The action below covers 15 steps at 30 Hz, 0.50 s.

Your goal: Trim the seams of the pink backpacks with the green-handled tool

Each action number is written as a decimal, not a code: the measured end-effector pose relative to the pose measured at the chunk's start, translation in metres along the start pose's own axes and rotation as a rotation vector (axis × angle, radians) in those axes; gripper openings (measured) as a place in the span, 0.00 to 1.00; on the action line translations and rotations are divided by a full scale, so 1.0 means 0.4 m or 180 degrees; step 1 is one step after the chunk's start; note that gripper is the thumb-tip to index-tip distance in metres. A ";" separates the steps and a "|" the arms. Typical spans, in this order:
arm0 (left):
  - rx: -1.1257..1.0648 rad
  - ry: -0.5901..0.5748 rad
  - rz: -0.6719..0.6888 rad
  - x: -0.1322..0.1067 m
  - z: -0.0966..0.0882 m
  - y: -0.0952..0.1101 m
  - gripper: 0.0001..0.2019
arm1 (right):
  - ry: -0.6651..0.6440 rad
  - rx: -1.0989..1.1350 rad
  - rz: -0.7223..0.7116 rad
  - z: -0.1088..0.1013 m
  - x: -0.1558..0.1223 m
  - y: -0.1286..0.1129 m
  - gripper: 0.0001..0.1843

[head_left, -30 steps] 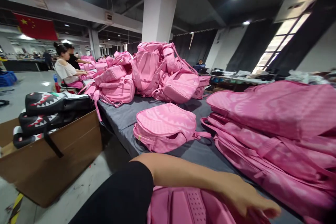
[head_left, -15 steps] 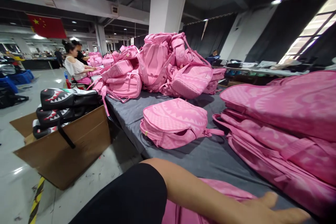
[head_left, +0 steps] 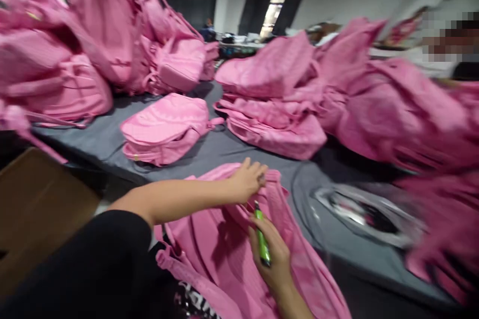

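A pink backpack [head_left: 224, 244] lies in front of me at the near edge of the grey table [head_left: 232, 152]. My left hand [head_left: 247, 179] reaches across and grips its upper edge, fingers curled on the fabric. My right hand [head_left: 271, 256] rests on the backpack below it and holds a green lighter [head_left: 262, 241] that points up toward the left hand. The picture is blurred by motion.
Another pink backpack [head_left: 164, 127] lies flat mid-table. Heaps of pink backpacks are piled at the back left [head_left: 105, 35] and along the right [head_left: 337, 94]. A brown cardboard box [head_left: 33, 204] stands on the floor at left. A person sits at the far right.
The view has swung right and down. My left hand has moved from lying flat on the backpack to gripping its top edge. My right hand with the lighter has come into view.
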<state>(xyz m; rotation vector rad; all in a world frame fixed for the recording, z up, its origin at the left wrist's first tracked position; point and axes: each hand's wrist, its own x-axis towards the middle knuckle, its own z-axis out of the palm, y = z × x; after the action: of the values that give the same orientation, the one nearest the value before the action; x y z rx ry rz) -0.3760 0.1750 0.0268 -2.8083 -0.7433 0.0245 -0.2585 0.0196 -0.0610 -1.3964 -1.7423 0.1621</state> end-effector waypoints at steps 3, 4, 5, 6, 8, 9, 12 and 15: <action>-0.0123 0.0124 0.0156 -0.004 0.004 -0.006 0.34 | -0.0099 0.0096 -0.0203 -0.006 -0.002 0.008 0.16; -0.0139 0.0141 0.0164 -0.008 0.004 -0.006 0.35 | -0.0099 0.0050 -0.0205 -0.008 0.002 0.009 0.17; -0.0145 0.0147 0.0155 -0.012 0.003 -0.004 0.35 | -0.0081 -0.0010 -0.0183 -0.011 0.006 0.009 0.17; -0.0146 0.0146 0.0139 -0.014 0.003 -0.002 0.35 | -0.0039 -0.0075 -0.0154 -0.015 0.010 0.011 0.17; -0.0137 0.0124 0.0088 -0.016 0.005 0.002 0.35 | 0.0096 -0.0239 -0.0077 -0.025 0.018 0.019 0.16; -0.0130 0.0105 0.0035 -0.014 0.007 0.003 0.37 | 0.0171 -0.0358 -0.0019 -0.031 0.024 0.026 0.16; -0.0125 0.0043 -0.0212 -0.004 0.014 0.006 0.50 | 0.0274 -0.0919 0.0297 -0.049 0.066 0.048 0.17; -0.0186 -0.0086 -0.0407 0.009 0.019 0.005 0.57 | -0.0222 -0.1617 0.0981 -0.054 0.141 0.053 0.26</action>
<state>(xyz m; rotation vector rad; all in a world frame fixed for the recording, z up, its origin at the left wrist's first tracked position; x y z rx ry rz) -0.3724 0.1770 0.0190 -2.8138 -0.9430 0.0188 -0.2277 0.0662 -0.0295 -2.0487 -1.6818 -0.0750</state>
